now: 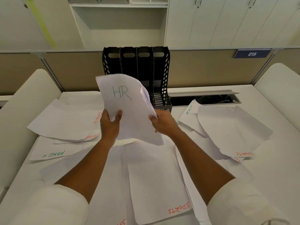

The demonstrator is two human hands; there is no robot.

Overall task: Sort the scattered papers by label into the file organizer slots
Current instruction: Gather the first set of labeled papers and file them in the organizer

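While gripped at its lower edge, HR stack [128, 108] between both hands [110, 122].

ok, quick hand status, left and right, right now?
Left hand: closed on the lower left edge of the HR papers.
Right hand: closed on the same papers' right edge, held up in front of the file organizer.
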